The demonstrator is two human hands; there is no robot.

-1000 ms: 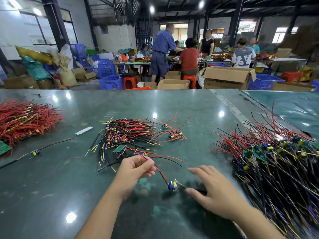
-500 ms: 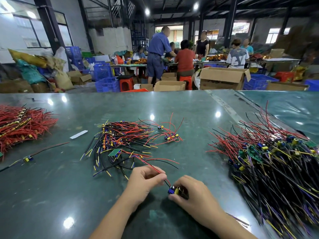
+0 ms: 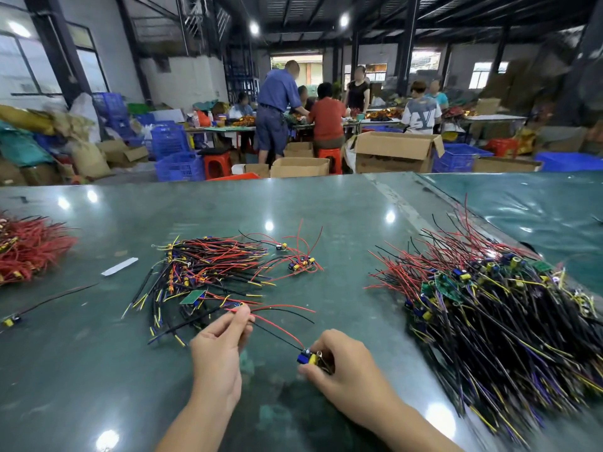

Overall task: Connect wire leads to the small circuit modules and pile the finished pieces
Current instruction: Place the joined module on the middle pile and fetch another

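My right hand (image 3: 342,367) pinches a small circuit module (image 3: 308,357) with blue and yellow parts just above the green table (image 3: 98,370). A red and a black wire lead (image 3: 277,329) run from the module up to my left hand (image 3: 218,357), which pinches them between thumb and fingers. Behind my left hand lies a pile of wired modules (image 3: 202,272) with black, red and yellow leads. A much larger heap of wired modules (image 3: 489,314) covers the table on the right.
A bundle of red wires (image 3: 29,249) lies at the far left. A white strip (image 3: 119,266) and a lone module with a lead (image 3: 9,320) lie on the left. A few red-wired modules (image 3: 300,264) sit mid-table. People work among boxes and crates beyond the table.
My left hand has pulled up and away from my right hand, drawing the red and black leads taut. My right hand kept hold of the module.
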